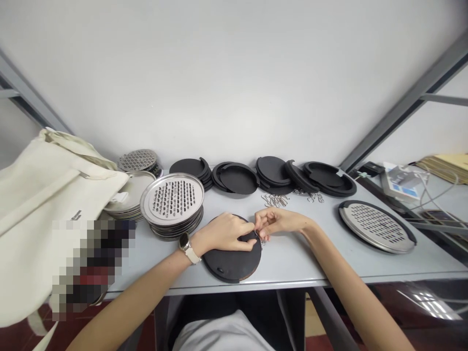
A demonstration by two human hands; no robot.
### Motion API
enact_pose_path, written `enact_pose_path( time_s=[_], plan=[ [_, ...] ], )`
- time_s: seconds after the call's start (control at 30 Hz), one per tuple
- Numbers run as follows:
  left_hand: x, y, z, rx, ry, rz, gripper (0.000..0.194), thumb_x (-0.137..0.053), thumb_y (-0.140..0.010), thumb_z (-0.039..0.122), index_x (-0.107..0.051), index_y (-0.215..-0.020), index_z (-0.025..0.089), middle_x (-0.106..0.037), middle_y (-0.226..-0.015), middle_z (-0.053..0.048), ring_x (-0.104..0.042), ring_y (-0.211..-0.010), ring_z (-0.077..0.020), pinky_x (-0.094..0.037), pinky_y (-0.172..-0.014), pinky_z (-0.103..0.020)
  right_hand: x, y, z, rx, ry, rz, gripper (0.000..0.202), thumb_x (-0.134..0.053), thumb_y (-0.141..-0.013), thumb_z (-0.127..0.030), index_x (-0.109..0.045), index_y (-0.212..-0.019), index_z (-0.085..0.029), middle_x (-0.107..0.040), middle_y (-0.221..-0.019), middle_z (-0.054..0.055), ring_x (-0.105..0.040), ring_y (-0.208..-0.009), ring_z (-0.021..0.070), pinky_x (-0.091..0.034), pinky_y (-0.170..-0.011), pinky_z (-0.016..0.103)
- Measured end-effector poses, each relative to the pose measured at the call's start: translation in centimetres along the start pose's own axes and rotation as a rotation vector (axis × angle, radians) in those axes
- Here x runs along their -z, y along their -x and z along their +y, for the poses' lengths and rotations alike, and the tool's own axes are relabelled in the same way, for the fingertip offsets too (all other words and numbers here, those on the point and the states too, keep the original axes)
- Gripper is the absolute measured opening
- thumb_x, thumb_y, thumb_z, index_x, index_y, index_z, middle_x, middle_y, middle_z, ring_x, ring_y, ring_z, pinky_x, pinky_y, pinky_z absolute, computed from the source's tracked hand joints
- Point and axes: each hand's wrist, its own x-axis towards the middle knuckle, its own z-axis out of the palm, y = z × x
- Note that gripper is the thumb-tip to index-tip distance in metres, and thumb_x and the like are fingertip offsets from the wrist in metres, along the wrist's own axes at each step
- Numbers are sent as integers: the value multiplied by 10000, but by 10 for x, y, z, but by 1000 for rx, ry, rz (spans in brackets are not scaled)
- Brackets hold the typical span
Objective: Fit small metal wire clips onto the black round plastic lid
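Observation:
A round black disc-shaped cover (231, 265) lies flat near the table's front edge. My left hand (226, 233), with a watch on its wrist, rests on top of it, thumb and fingers curled at the cover's right edge. At that edge my right hand (276, 222) pinches a small metal clip (260, 237). Its exact shape is partly hidden by the fingers. The two hands' fingertips nearly meet there. Behind my right hand lies a pile of small metal clips (276, 200), with several more rings and clips (315, 197) to its right.
Stacked perforated metal grater discs (172, 200) stand left, with plain metal discs (133, 187) behind. Black round covers (239, 178) line the wall. A grater disc in a black rim (378, 226) lies right. A cream bag (54, 180) hangs over the left side.

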Motion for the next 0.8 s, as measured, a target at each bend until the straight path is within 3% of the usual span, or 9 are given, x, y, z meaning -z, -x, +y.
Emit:
enact_pose_path(
  time_s=[0.8],
  plan=[
    [0,2,0,-3,-10,-20,242,-519,-869,412,-578,-817,183,-641,-701,-18,-612,-650,-163,-326,-541,-250,-1,2,-4,-18,51,47,259,-797,-662,-233,-669,-859,-126,-708,-725,16,-661,-685,124,-524,-687,267]
  ],
)
